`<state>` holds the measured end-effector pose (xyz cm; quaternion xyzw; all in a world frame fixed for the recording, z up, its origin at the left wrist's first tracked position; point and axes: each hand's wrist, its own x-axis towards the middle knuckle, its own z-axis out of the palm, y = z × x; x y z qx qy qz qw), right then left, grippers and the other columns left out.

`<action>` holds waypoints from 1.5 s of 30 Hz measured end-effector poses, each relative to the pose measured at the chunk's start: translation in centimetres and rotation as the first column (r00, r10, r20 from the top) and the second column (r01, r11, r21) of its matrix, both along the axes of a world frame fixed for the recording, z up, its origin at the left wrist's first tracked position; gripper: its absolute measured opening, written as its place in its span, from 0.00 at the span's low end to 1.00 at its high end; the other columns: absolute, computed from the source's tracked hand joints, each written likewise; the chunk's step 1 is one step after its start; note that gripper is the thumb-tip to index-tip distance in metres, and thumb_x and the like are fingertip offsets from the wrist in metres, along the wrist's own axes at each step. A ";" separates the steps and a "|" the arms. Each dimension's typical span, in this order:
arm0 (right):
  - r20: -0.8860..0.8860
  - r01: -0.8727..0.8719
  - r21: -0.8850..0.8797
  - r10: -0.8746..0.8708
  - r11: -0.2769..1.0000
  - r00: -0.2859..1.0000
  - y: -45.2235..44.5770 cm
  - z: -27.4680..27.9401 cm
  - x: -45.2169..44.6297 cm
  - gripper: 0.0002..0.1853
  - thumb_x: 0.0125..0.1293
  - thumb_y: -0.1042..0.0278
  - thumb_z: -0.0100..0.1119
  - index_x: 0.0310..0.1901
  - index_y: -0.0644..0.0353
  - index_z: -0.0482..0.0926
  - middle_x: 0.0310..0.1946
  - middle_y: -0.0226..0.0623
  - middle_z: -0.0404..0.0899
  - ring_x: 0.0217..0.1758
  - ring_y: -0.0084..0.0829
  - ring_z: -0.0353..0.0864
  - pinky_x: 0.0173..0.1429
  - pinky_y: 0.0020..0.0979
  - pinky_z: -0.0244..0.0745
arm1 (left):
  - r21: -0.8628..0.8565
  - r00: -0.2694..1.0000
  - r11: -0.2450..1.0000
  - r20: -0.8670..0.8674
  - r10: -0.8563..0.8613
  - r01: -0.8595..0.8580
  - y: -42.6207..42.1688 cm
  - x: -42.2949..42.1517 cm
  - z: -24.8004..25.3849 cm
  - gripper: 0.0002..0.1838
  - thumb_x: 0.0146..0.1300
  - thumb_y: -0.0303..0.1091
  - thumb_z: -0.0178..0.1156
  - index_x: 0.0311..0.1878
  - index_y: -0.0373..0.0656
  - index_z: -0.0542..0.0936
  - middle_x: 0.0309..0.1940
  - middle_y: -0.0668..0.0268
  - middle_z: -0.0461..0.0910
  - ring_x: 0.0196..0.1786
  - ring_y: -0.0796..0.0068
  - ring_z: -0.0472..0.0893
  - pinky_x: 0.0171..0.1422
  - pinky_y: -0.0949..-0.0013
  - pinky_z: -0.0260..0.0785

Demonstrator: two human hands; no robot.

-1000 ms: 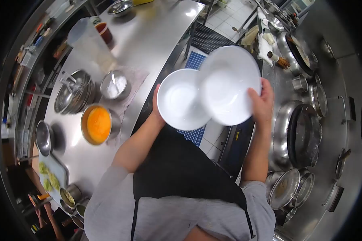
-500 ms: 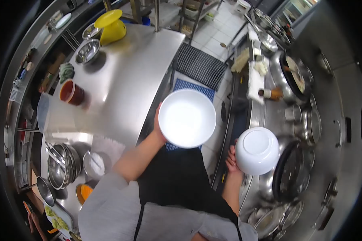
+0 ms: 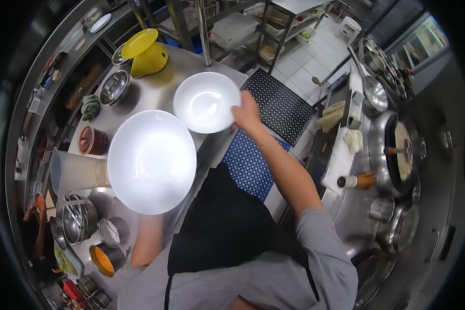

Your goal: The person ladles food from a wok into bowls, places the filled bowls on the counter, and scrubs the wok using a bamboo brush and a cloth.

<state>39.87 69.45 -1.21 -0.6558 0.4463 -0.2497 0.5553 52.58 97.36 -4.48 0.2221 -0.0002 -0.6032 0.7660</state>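
Observation:
Two white bowls are held over the steel table's edge. The larger-looking white bowl point(image 3: 152, 162) hides the fingers of my left hand point(image 3: 151, 223), whose wrist shows below its rim. My right hand point(image 3: 247, 111) grips the right rim of the other white bowl point(image 3: 206, 102), which is farther forward and shows its inside. The two bowls are side by side, nearly meeting; whether they touch is unclear.
On the steel table point(image 3: 176, 58) are a yellow scale point(image 3: 149, 58), a metal bowl point(image 3: 114, 88), a tub of red sauce point(image 3: 92, 140), a clear jug point(image 3: 80, 169) and a pot of orange liquid point(image 3: 104, 260). Large pots point(image 3: 390, 155) line the right. A co-worker's arm point(image 3: 40, 227) shows far left.
Both bowls have moved left, from over the aisle to over the table. The right-hand bowl, its underside showing before, now faces up. The view has turned toward the table's far end.

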 end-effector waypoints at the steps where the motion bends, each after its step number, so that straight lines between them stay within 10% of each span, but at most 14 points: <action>1: -0.089 -0.059 -0.028 0.056 0.998 0.994 -0.7 0.3 2.5 0.18 0.55 0.78 0.52 0.49 0.66 0.71 0.34 0.57 0.81 0.19 0.43 0.83 0.17 0.38 0.76 | -0.004 0.999 1.000 0.021 0.026 -0.026 -0.7 0.6 0.3 0.43 0.64 0.63 0.57 0.73 0.42 0.66 0.68 0.54 0.71 0.67 0.53 0.75 0.69 0.51 0.70; 6: -0.121 -0.150 -0.218 0.126 0.964 0.985 -4.6 -8.8 12.4 0.23 0.55 0.76 0.55 0.55 0.60 0.69 0.32 0.52 0.83 0.21 0.48 0.84 0.27 0.46 0.80 | -0.026 0.998 0.999 0.054 0.021 -0.020 -7.6 4.1 0.5 0.44 0.63 0.63 0.60 0.73 0.41 0.66 0.68 0.54 0.72 0.66 0.53 0.75 0.69 0.51 0.71; 8: -0.123 -0.218 0.211 0.247 0.953 0.961 -5.2 -3.0 11.2 0.23 0.57 0.77 0.53 0.57 0.57 0.69 0.32 0.51 0.83 0.20 0.45 0.83 0.22 0.48 0.79 | -0.036 0.999 0.998 0.034 -0.042 0.044 -11.4 5.0 0.4 0.44 0.62 0.62 0.61 0.73 0.41 0.66 0.68 0.54 0.72 0.66 0.54 0.75 0.69 0.51 0.71; 12: 0.046 -0.348 -0.035 0.350 0.937 0.936 -10.0 -7.5 9.3 0.24 0.66 0.58 0.63 0.59 0.61 0.73 0.34 0.51 0.84 0.22 0.43 0.84 0.32 0.42 0.81 | -0.109 0.974 0.968 -0.005 -0.228 0.227 -20.6 5.1 0.6 0.45 0.60 0.62 0.63 0.73 0.40 0.66 0.67 0.53 0.73 0.66 0.54 0.76 0.68 0.52 0.71; 18: -0.006 0.241 -0.419 -0.268 0.876 0.963 -19.3 6.2 -15.3 0.19 0.66 0.59 0.64 0.51 0.64 0.82 0.42 0.48 0.86 0.45 0.44 0.86 0.53 0.39 0.79 | -0.233 0.848 0.833 -0.056 -0.527 0.502 -35.0 1.4 1.1 0.47 0.58 0.61 0.66 0.72 0.39 0.66 0.66 0.53 0.73 0.65 0.54 0.76 0.68 0.53 0.72; 19: -0.069 0.275 -0.779 -0.514 0.563 0.855 -21.3 6.2 -20.4 0.16 0.65 0.60 0.64 0.47 0.64 0.83 0.41 0.46 0.86 0.45 0.46 0.84 0.54 0.40 0.78 | -0.256 0.817 0.800 -0.060 -0.574 0.543 -37.5 0.2 1.2 0.47 0.58 0.61 0.67 0.72 0.39 0.66 0.66 0.53 0.73 0.65 0.54 0.76 0.68 0.53 0.72; 21: -0.362 0.116 -0.885 -0.824 0.450 0.435 -23.3 8.3 -31.1 0.17 0.61 0.56 0.67 0.40 0.63 0.83 0.41 0.45 0.79 0.49 0.46 0.77 0.52 0.41 0.76 | -0.292 0.746 0.728 -0.068 -0.663 0.620 -42.1 -2.5 1.4 0.48 0.57 0.61 0.68 0.72 0.38 0.66 0.66 0.53 0.74 0.65 0.55 0.76 0.68 0.53 0.72; 24: -0.647 0.262 -0.760 -0.732 0.595 -0.212 -24.8 7.5 -44.1 0.25 0.58 0.50 0.70 0.44 0.68 0.82 0.48 0.51 0.78 0.56 0.50 0.76 0.51 0.47 0.80 | -0.315 0.619 0.599 -0.045 -0.784 0.736 -49.3 -7.1 2.4 0.49 0.56 0.61 0.70 0.72 0.38 0.66 0.65 0.53 0.74 0.64 0.55 0.76 0.67 0.53 0.73; 30: -0.815 0.775 -0.380 -0.579 0.505 -0.023 -23.4 6.1 -56.3 0.31 0.58 0.77 0.53 0.65 0.79 0.63 0.44 0.72 0.80 0.53 0.61 0.81 0.59 0.50 0.75 | 0.043 0.279 0.295 0.219 -0.935 0.954 -63.6 -17.7 9.1 0.53 0.42 0.54 0.72 0.71 0.34 0.66 0.62 0.48 0.76 0.60 0.51 0.79 0.63 0.52 0.76; 42: -0.647 0.825 -0.548 -0.694 0.134 -0.317 -24.6 5.0 -61.5 0.33 0.64 0.72 0.54 0.71 0.69 0.62 0.41 0.63 0.82 0.45 0.58 0.84 0.52 0.52 0.77 | 0.077 0.003 0.034 0.366 -0.931 0.996 -84.5 -32.3 6.6 0.47 0.48 0.47 0.65 0.71 0.33 0.66 0.63 0.49 0.76 0.63 0.48 0.77 0.68 0.50 0.72; 45: -0.669 0.910 -0.393 -0.719 0.130 -0.186 -26.9 6.3 -59.9 0.34 0.64 0.71 0.55 0.72 0.68 0.61 0.43 0.61 0.83 0.37 0.54 0.86 0.44 0.49 0.80 | 0.046 -0.034 -0.018 0.369 -0.929 0.999 -89.4 -35.9 6.4 0.45 0.50 0.47 0.66 0.71 0.34 0.66 0.64 0.52 0.75 0.64 0.52 0.77 0.71 0.51 0.70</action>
